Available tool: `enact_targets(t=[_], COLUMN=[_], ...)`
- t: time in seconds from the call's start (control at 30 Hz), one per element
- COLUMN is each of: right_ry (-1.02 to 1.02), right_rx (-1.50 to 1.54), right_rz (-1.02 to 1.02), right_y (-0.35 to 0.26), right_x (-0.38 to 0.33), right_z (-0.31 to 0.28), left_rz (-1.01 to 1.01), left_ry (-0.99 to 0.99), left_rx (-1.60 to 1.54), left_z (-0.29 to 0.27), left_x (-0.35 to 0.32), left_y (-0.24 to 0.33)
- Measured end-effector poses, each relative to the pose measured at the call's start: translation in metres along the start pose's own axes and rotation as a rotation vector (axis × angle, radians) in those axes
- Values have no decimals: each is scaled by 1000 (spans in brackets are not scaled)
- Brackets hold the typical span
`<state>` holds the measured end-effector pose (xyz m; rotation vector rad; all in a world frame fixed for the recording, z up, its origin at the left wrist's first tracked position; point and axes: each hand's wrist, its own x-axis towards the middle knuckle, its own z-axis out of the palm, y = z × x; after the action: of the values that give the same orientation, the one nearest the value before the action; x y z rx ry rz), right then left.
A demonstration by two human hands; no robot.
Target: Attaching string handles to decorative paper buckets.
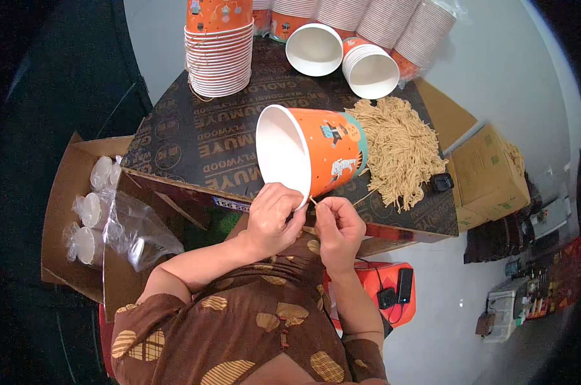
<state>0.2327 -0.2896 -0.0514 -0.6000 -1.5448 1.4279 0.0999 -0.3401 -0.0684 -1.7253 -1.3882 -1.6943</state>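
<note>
An orange paper bucket (332, 144) with a white inside lies tilted on its side near the table's front edge, its mouth toward the left. My left hand (274, 215) grips its rim, with fingers inside the mouth and the thumb outside. Close beside it, my right hand (338, 228) pinches the end of a thin tan cord (313, 201) at the rim. Whether the cord passes through a hole there is hard to make out. To the right of the bucket lies a heap of tan cords (399, 147), one strand trailing toward my right hand.
A tall stack of orange buckets (218, 61) stands at the back left of the dark table (168, 141). Two buckets (314, 50) lie open toward me, before wrapped stacks (383, 22). A small black object (442, 182) sits by the cords. Cartons (489, 173) flank the table.
</note>
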Motion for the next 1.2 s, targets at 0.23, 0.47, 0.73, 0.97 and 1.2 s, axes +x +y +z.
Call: enact_targets(t=[0.23,0.47,0.73,0.97,1.2], right_ry=[72,131,177,228,259], right_rx=[-118,-333,-353,-340,-332], right_rz=[-151,-255,-216,-92,-89], right_y=[2,16,30,31,34], right_x=[1,3,5,8,11], right_z=[11,10,8,5,-5], left_rz=[59,107,93,72,-124], left_ry=[11,-41,-173,-242,-301], left_rx=[41,143,282,279,39], left_z=[4,5,12,16,9], left_x=[1,-1,-8,-11,1], left_y=[2,-5,-16,-15,-16])
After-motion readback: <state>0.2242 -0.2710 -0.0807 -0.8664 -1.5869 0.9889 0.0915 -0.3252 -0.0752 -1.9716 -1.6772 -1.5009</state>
